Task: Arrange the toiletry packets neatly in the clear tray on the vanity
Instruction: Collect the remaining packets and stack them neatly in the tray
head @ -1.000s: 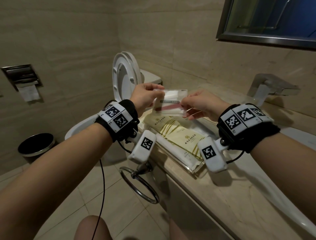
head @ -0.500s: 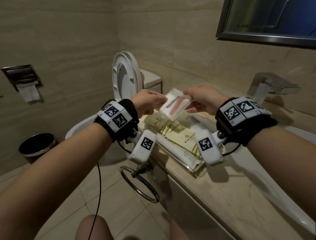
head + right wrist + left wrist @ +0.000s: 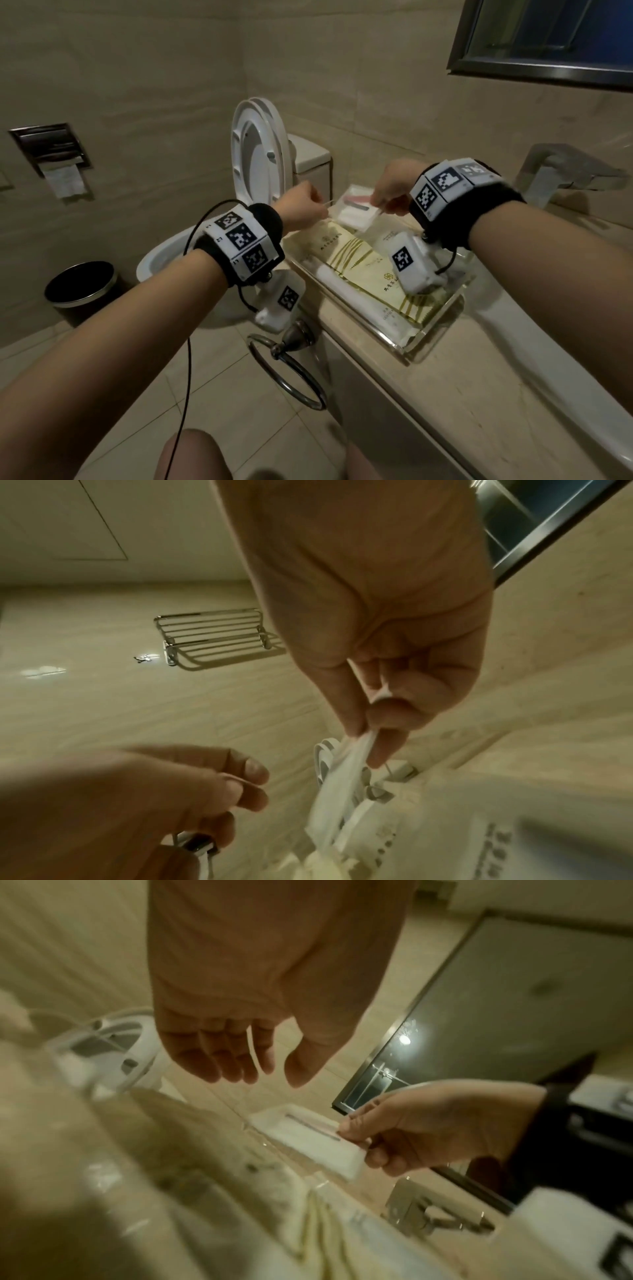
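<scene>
Two hands hover over the far end of the clear tray (image 3: 442, 337), which sits on the beige stone worktop (image 3: 486, 404) beside the toilet (image 3: 260, 154). The right hand (image 3: 390, 190) pinches one edge of a small see-through packet (image 3: 354, 214) between thumb and fingers — the right wrist view shows the thin plastic edge clamped at the fingertips (image 3: 373, 723). That packet, with a dark strip and a pinkish strip inside, hangs tilted just above the far end of the tray, near the wall. The left hand (image 3: 303, 209) is just beside the packet's other edge; in the left wrist view its fingers (image 3: 222, 1053) are loosely curled and hold nothing — released, not touching the packet there.

Inside the tray lie several cream packets with gold stripes (image 3: 356, 260), overlapping one another, and a long white wrapped packet (image 3: 346, 291) along the tray's near edge. The right wrist's camera block hangs over the middle of the tray and hides part of it.

Beyond the tray, to its right, stands a metal tap (image 3: 561, 171). Below the tray's front edge a metal towel ring (image 3: 287, 370) hangs from the cabinet, and a black bin (image 3: 80, 291) stands on the floor past the toilet
</scene>
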Available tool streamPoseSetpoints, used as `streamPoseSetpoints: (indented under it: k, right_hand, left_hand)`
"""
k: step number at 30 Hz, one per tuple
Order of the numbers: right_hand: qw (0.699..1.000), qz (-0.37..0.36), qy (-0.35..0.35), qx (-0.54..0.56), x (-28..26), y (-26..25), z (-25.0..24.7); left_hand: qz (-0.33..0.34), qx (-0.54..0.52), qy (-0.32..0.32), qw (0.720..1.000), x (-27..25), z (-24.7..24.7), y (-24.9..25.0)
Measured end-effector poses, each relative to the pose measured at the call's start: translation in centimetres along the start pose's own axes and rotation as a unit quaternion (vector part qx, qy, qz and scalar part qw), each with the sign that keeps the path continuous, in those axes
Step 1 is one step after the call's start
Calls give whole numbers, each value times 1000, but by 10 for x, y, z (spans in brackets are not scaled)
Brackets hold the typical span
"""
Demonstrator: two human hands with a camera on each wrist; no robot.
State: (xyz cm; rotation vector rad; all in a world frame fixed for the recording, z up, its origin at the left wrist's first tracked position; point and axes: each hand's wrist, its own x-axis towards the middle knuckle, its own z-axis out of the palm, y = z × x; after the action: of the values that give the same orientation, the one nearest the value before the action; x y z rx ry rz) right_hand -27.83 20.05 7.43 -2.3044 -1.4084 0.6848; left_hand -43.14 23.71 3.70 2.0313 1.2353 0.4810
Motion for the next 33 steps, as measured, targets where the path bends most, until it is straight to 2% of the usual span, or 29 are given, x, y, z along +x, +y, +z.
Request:
streamPoseSetpoints:
  k: [3,7,9,12,16,19,22,27,30,33]
  right_hand:
    - [992,87,-92,-19,17,-5,11]
    - [985,114,-132,-1,30,-6,23]
    - [985,109,-134,-15,30,-8,25]
    - [982,81,-130,-106,20,-12,22]
    - [977,6,-80,-198,4,-13,10]
    - [972,-16,-65,-227,-5,-8,1]
    - [967,-19,-83,-239,-13,-2,0]
    - [941,-39,-116,-315,-24,1,6]
    - [951,-38,-112,-284,-27,5,-3]
    - [957,-35,-79,-277,-30,11,-11]
  left_hand:
    - [57,155,-33,986,1,8,-7]
    - [100,178,-87,975,5,19,-16]
    - [130,177,-116,969,6,24,-21]
    - [143,207,-147,957,9,31,-29]
    - [145,235,-149,950,12,33,-35]
    - [148,260,-147,943,11,33,-33]
    - [161,270,-155,936,10,31,-30]
    - [164,278,-170,931,8,29,-27]
    - [171,280,-146,933,6,27,-28]
    - [167,264,-22,950,0,30,-26]
